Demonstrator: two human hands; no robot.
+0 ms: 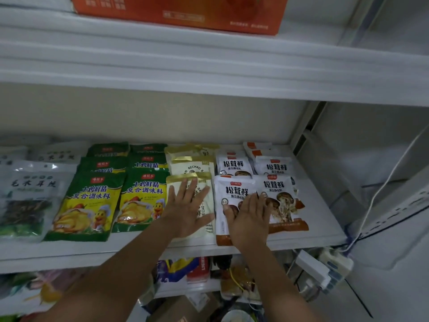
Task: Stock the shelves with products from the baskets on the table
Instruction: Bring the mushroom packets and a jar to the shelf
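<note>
Your left hand (185, 206) lies flat on the cream pouch (206, 232), right hand (250, 218) flat beside it on the mushroom pouch (234, 189) (nothing gripped); uneven pushing could skew the rows.

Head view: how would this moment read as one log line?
left hand: open, flat on cream packet | right hand: open, flat on front mushroom packets | shelf: packets in rows

White shelf (325, 217) with seasoning packets (88, 205)
</note>
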